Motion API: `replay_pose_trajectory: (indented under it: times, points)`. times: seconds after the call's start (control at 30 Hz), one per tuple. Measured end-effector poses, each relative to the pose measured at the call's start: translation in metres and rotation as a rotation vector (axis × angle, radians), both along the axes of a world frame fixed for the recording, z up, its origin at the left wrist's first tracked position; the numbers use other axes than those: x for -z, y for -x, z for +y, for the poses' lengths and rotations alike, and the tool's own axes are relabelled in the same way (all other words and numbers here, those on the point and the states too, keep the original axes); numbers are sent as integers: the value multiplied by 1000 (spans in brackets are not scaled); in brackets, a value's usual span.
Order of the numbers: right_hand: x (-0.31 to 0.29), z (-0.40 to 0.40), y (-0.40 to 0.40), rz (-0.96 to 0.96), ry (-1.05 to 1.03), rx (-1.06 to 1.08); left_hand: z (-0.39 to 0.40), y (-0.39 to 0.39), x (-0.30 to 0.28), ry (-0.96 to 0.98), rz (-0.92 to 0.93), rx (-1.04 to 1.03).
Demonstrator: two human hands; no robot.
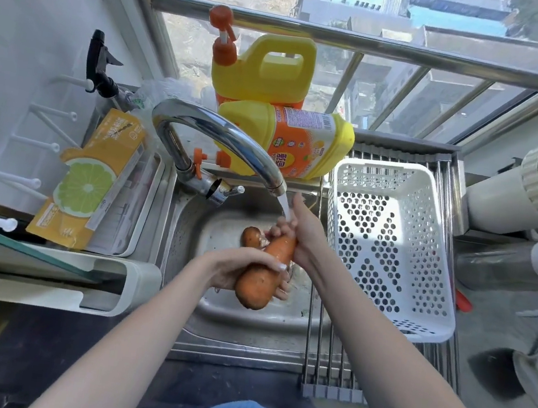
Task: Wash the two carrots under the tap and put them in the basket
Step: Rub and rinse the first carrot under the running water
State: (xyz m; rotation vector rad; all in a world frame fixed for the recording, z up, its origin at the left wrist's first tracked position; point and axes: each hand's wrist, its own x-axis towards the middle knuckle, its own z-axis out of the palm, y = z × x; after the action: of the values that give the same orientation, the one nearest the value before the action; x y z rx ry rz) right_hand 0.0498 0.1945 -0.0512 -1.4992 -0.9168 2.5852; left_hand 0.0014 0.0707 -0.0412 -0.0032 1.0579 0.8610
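Both the left hand point(235, 264) and right hand point(294, 238) grip one carrot point(262, 277); better to turn it slowly under the tap point(234, 143).

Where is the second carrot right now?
In the head view it lies in the sink, just left of the running water, partly hidden behind the carrot in the hands: second carrot.

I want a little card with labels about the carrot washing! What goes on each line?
tap: silver tap, water running
big carrot: big carrot gripped by left hand and right hand, over the sink
small carrot: small carrot lying in the sink behind the big one
basket: white basket, right of the sink, no carrots in it yet
soap: two yellow bottles behind the tap
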Motion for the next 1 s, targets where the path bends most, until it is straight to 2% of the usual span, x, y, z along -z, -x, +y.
replay_pose_trajectory:
  times: [0.1, 0.27, 0.3, 0.4, 0.47, 0.53, 0.57, 0.6, 0.67, 0.73, 0.83, 0.87, 0.9, 1.0]
  points:
    - [-5, 2, 10, -67, 12, 37, 1, -2, 1, 12, 77, -49]
    - [3, 0, 18, -297, -209, 6, 13, -23, 6, 131, 467, -160]
    - [6, -2, 19, -323, -255, -19, 15, -27, 11, 160, 593, -133]
    - [9, -6, 24, -404, -414, -50, 13, -38, 26, 233, 1167, 175]
    - [10, -7, 26, -515, -627, -161, 9, -40, 32, 303, 1326, 159]
    - [10, -11, 27, -564, -778, -225, 4, -37, 32, 307, 1296, 158]
    - [9, -12, 26, -535, -754, -215, 2, -33, 30, 279, 1189, 138]
    - [9, -13, 22, -455, -650, -191, 1, -28, 26, 236, 1014, 76]
    - [3, -13, 12, -192, -305, -167, -3, -21, 18, 135, 616, -79]
    - [-3, -9, 0, 48, -3, -219, -8, -18, 8, 78, 301, -117]
    - [-2, -2, -6, 230, 158, -300, -11, -13, 1, 12, -42, -220]
    - [-3, -2, -4, 195, 145, -304, -8, -10, 2, 22, -62, -242]
    - [-3, -3, -1, 132, 122, -316, -4, -6, 4, 69, 2, -218]
    - [-11, -11, 17, -68, -17, -235, 9, -2, 10, 229, 420, -106]
